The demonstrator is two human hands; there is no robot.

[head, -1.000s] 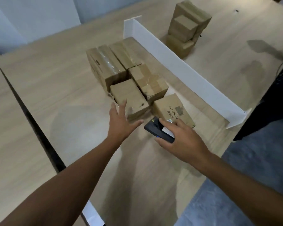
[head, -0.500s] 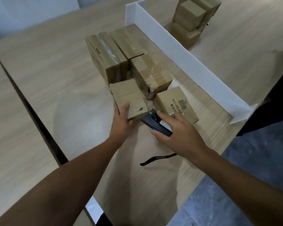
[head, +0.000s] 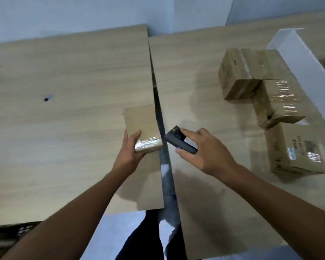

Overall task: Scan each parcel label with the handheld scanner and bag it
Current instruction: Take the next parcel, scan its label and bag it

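My left hand (head: 129, 152) grips the near end of a small brown cardboard parcel (head: 141, 126) with shiny tape on its front edge, held over the left table beside the gap. My right hand (head: 204, 151) holds a dark handheld scanner (head: 178, 140), thumb underneath and fingers on top, its head pointing left toward the parcel. The two are a short way apart across the gap. No label shows on the parcel's top face.
A dark gap (head: 162, 147) splits the two wooden tables. On the right table lie three taped parcels (head: 240, 76), (head: 278, 104), (head: 296, 151) beside a white divider wall (head: 308, 64). A small dark mark (head: 46, 99) sits on the left table.
My left hand has picked up the small parcel from the group and carried it left over the gap. My right hand followed with the scanner. The view has swung left.
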